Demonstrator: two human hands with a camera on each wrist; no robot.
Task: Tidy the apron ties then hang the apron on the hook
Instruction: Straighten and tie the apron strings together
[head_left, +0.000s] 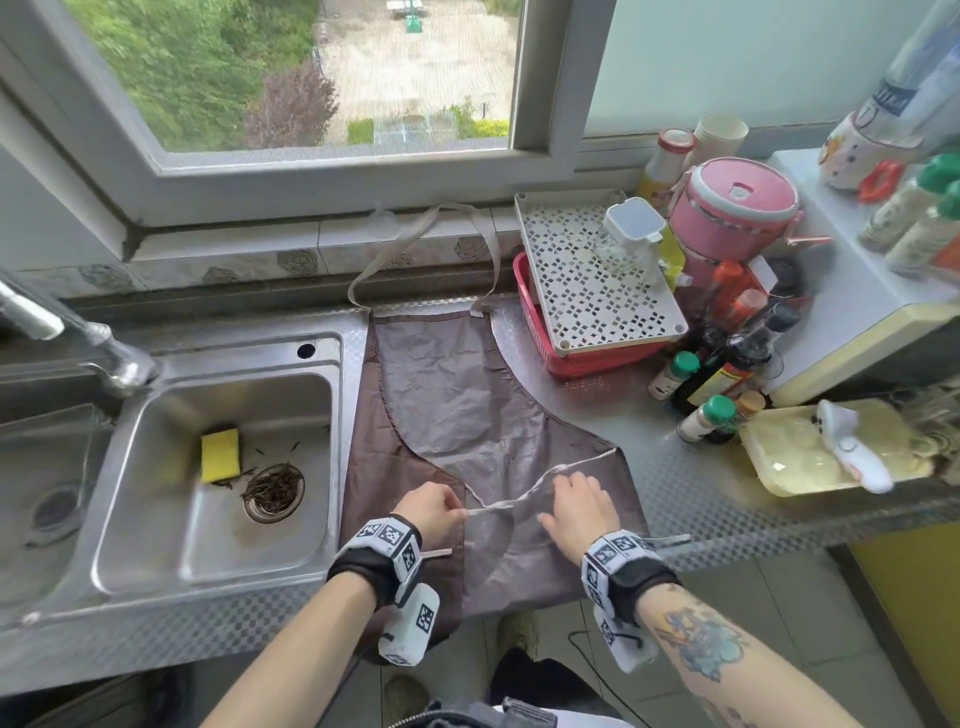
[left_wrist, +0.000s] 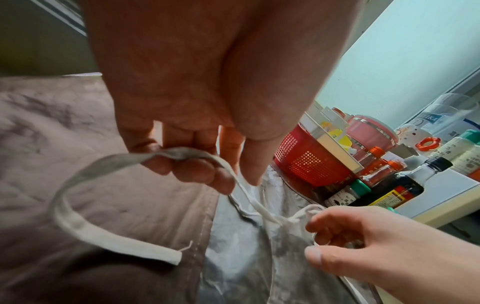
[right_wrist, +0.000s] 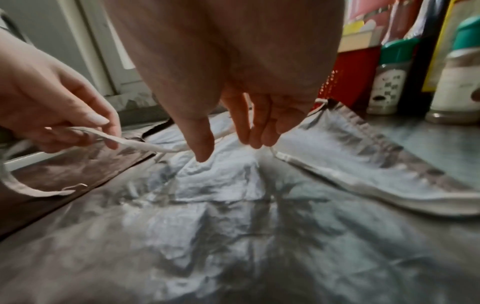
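A brown-grey apron (head_left: 452, 395) lies flat on the steel counter, right of the sink. Its neck loop (head_left: 415, 234) leans up against the tiled wall, beside a clear hook (head_left: 383, 221) under the window. A pale waist tie (head_left: 524, 499) runs from the apron's right corner across the cloth to my left hand (head_left: 457, 512). That hand pinches the tie (left_wrist: 78, 222) in curled fingers (left_wrist: 197, 168), and the loose end curls back below it. My right hand (head_left: 571, 499) rests on the tie further right, its fingers (right_wrist: 249, 131) relaxed and touching tie and apron (right_wrist: 221, 185).
The sink (head_left: 343, 467) to the left holds a yellow sponge (head_left: 220, 454), with the tap (head_left: 104, 353) over it. At the right stand a red basket (head_left: 582, 358) with a white perforated tray (head_left: 597, 291), a pink pot (head_left: 732, 208), several bottles (head_left: 727, 374) and a foam tray (head_left: 779, 467).
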